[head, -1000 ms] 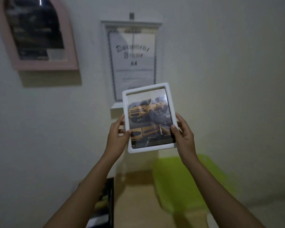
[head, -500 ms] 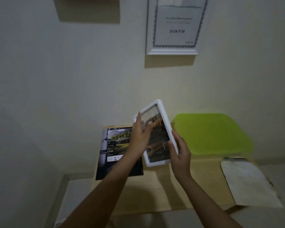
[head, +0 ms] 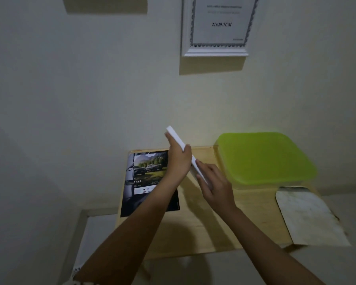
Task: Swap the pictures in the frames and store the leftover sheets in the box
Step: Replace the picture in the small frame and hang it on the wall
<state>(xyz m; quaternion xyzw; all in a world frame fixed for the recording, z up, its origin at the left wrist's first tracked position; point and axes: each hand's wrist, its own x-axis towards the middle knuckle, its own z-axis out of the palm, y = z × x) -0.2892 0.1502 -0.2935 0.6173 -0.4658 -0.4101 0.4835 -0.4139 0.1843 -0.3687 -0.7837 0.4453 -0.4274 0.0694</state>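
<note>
A: What is the left hand (head: 178, 160) doing?
B: It grips a small white picture frame (head: 176, 138) near the top end, with the thumb hooked over the edge.
A: And the right hand (head: 217, 187)?
B: It holds the low end of the same frame, fingers curled round it. So both hands hold it up in the air, over a light wooden table (head: 253, 208).
A: Can you see the picture in it?
B: No. The frame is turned so only its thin side shows, tilted from top left down to bottom right.
A: What lies on the table?
B: On its left part lies a dark glossy sheet with cars and trees (head: 147, 171), partly under the left arm.
A: And on the right?
B: A box with a bright green lid (head: 265, 159) sits at the back, by the wall. Just in front of it, to the right, lies a worn whitish paper sheet (head: 308, 219) — maybe an envelope, it is too dim to tell — and it hangs a bit over the table's edge.
A: Anything higher up?
B: A big white frame with a printed paper (head: 215, 52) hangs on the pale wall (head: 90, 89), above the hands.
</note>
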